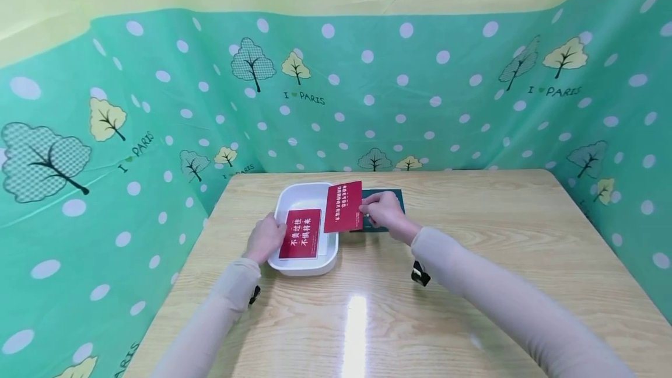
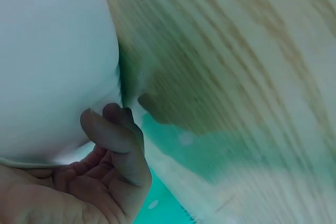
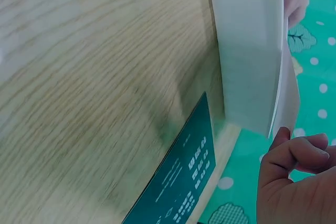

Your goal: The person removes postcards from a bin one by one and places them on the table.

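A white plastic basin (image 1: 303,190) stands at the left of the table, and my left hand (image 1: 265,238) grips its left rim. In the left wrist view the fingers (image 2: 118,142) curl against the basin's outer wall (image 2: 52,77). Inside lies a red card with white characters (image 1: 300,238), over something white. My right hand (image 1: 385,210) pinches another red card (image 1: 342,207) by its right edge, tilted above the basin's right rim. Beneath that hand a dark green card (image 3: 184,166) with white print lies on the table, partly hidden in the head view.
The light wood table (image 1: 472,249) extends forward and to the right of the basin. A green dotted curtain (image 1: 336,109) with printed trees encloses its back and sides. Bright glare (image 1: 356,331) lies on the near tabletop.
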`<control>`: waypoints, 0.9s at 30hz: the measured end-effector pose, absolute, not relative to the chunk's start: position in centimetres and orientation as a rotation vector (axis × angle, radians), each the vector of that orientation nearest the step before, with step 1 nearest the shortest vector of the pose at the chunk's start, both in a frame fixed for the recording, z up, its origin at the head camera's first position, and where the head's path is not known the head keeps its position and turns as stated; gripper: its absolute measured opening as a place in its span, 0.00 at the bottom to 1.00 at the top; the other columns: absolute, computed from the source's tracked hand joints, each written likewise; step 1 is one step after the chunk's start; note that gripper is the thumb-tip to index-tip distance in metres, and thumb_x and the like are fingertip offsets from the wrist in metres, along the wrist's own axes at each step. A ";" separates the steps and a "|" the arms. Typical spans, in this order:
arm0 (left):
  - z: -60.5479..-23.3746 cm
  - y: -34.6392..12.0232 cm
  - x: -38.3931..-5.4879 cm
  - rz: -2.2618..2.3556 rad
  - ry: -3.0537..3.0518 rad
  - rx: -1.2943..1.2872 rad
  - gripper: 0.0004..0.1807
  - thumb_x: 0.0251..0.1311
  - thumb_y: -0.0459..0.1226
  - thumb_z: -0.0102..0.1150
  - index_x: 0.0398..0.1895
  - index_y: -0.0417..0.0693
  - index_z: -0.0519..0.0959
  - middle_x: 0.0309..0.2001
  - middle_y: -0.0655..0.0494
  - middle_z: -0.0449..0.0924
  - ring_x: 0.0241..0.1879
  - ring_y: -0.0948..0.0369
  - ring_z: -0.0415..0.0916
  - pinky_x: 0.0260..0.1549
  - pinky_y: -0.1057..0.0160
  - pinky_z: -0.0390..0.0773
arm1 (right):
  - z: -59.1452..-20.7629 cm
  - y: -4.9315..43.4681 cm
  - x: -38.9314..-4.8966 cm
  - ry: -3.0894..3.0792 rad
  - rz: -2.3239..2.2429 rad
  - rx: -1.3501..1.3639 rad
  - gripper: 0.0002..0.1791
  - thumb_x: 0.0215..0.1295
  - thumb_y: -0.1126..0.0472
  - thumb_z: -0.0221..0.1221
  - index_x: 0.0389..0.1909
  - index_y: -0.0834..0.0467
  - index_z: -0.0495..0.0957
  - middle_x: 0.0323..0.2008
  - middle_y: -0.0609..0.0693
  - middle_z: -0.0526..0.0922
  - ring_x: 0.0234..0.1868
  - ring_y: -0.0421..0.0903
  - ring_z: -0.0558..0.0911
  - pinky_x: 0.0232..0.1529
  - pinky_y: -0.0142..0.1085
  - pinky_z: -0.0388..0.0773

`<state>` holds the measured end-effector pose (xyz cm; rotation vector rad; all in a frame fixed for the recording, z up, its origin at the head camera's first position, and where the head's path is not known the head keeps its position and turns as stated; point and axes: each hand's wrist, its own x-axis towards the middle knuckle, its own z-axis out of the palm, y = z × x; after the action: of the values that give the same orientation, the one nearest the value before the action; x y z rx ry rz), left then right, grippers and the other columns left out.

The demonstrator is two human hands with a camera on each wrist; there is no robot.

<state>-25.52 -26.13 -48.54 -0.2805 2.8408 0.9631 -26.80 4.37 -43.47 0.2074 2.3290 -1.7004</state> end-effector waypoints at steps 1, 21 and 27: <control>-48.5 -26.1 -25.5 0.957 2.841 -0.284 0.30 0.79 0.40 0.46 0.73 0.26 0.62 0.58 0.29 0.77 0.55 0.39 0.81 0.49 0.45 0.86 | -43.5 4.6 -26.9 2.325 -1.708 0.206 0.12 0.76 0.63 0.62 0.55 0.64 0.83 0.45 0.57 0.86 0.28 0.47 0.77 0.30 0.34 0.75; -48.4 -26.1 -25.8 0.993 2.813 -0.280 0.31 0.79 0.40 0.46 0.75 0.26 0.60 0.61 0.28 0.76 0.56 0.39 0.80 0.52 0.44 0.85 | -44.7 10.9 -28.2 2.373 -1.699 0.214 0.15 0.79 0.64 0.57 0.60 0.67 0.79 0.48 0.61 0.82 0.30 0.47 0.75 0.40 0.42 0.78; -48.8 -26.0 -25.8 0.961 2.816 -0.303 0.31 0.79 0.39 0.45 0.76 0.27 0.59 0.62 0.28 0.75 0.58 0.38 0.79 0.55 0.42 0.83 | -45.3 12.4 -28.3 2.429 -1.658 0.263 0.15 0.78 0.66 0.57 0.60 0.67 0.79 0.51 0.61 0.81 0.39 0.51 0.78 0.48 0.48 0.81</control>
<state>-25.83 -26.00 -48.80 -0.3030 2.8162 0.9605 -28.28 12.37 -45.32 0.2634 2.4286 -1.6576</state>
